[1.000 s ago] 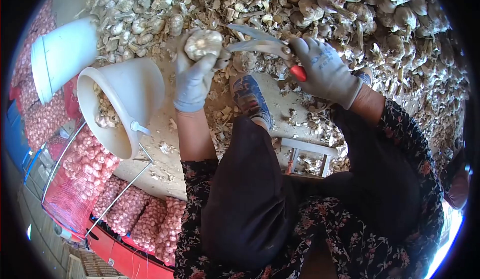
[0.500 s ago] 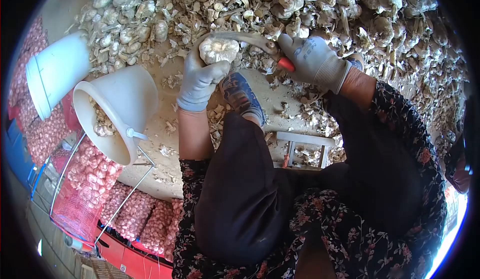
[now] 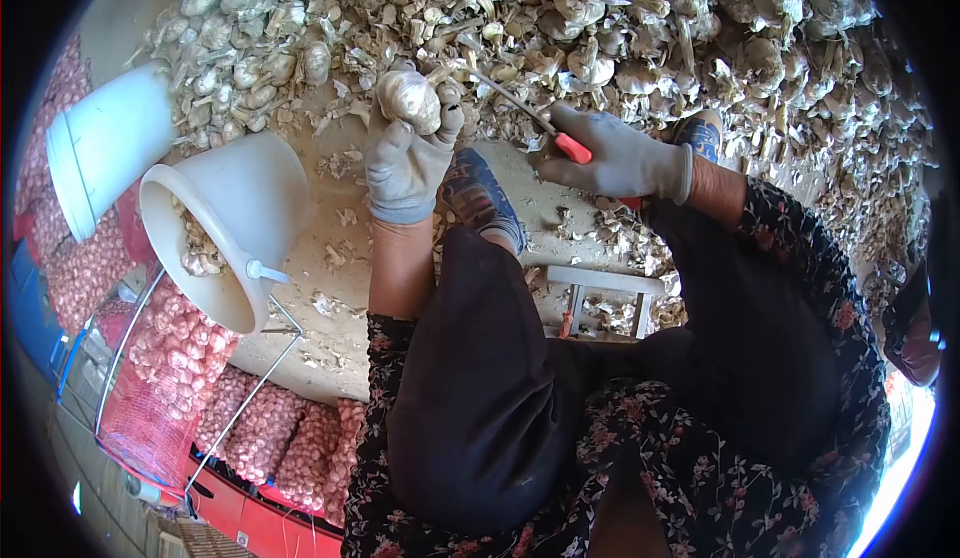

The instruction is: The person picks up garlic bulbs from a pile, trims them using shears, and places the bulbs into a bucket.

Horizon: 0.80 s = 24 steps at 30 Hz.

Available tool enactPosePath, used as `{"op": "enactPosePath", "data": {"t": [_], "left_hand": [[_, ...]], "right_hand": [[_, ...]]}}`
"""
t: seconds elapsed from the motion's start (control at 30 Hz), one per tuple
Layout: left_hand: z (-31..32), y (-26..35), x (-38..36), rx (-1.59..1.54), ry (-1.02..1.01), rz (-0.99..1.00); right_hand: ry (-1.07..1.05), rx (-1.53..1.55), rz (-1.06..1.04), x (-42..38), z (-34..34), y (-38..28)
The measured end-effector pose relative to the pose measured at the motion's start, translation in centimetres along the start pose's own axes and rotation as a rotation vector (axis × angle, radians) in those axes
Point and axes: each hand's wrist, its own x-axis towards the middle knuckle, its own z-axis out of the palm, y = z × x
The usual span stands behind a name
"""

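Note:
A whitish garlic bulb rests in my gloved left hand, its fingers curled round the bulb from below. My right hand, also in a pale glove, grips the red handle of a knife. The thin blade points up and left, its tip a little to the right of the bulb and apart from it. Behind both hands lies a large heap of garlic with dry stalks and loose skins.
At the left, a white bucket lies tilted with garlic pieces inside, beside another pale bucket. Red net sacks of garlic stand below them. A metal stool frame shows between my legs.
The knife has come away from the bulb, and its blade now shows apart from my left hand. The bulb is turned to another side. My right hand has tilted and dropped slightly.

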Motion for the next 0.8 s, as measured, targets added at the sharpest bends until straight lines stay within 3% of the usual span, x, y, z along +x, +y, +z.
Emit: {"op": "enactPosePath", "data": {"t": [0.13,0.17,0.27,0.33,0.37,0.47,0.5,0.53,0.57,0.6,0.63,0.67,0.7,0.77,0.8], "left_hand": [[-0.3,-0.7,0.4,0.078,0.039,0.016],[-0.3,-0.8,0.4,0.076,0.039,0.016],[-0.5,-1.5,0.2,0.324,0.209,0.018],[-1.0,-0.8,-0.1,0.283,0.212,0.01],[0.7,0.0,-0.2,0.268,0.108,0.027],[4.1,6.2,-1.3,0.524,0.2,0.504],[5.4,9.4,-2.6,0.486,0.364,0.743],[6.0,12.4,-4.6,0.923,0.915,0.896],[6.6,15.4,-5.8,1.326,0.985,1.028],[7.1,17.3,-6.4,1.736,1.026,1.145],[7.4,17.5,-6.7,1.726,1.013,1.146],[7.4,17.5,-7.1,2.275,1.206,0.882],[7.1,17.5,-7.2,2.804,1.365,0.497],[2.6,16.6,-5.9,2.72,1.135,0.849],[2.1,15.3,-3.5,2.526,0.962,0.851]], "right_hand": [[0.041,-0.056,-0.037,0.9,0.4,-1.3],[0.026,-0.008,0.033,1.0,0.2,-2.0],[0.006,0.028,0.077,0.7,-0.6,-2.5],[0.04,0.184,0.091,0.7,-0.2,-2.2],[0.089,0.139,-0.019,1.2,0.6,-0.4],[0.047,0.269,0.104,0.4,0.0,-0.3],[0.036,0.267,0.099,0.2,-0.2,-0.2],[0.031,0.355,0.237,-0.2,-0.6,-0.2],[0.035,0.441,0.375,-0.4,-1.1,-0.1],[0.046,0.437,0.374,-0.4,-1.2,0.1],[0.075,0.503,0.383,-0.4,-1.2,0.5],[0.106,0.572,0.392,-0.5,-1.2,0.7],[0.123,0.52,0.408,-0.5,-1.4,0.1],[0.132,0.437,0.382,0.0,-1.0,0.6],[0.137,0.342,0.351,0.3,-1.1,0.8]]}}
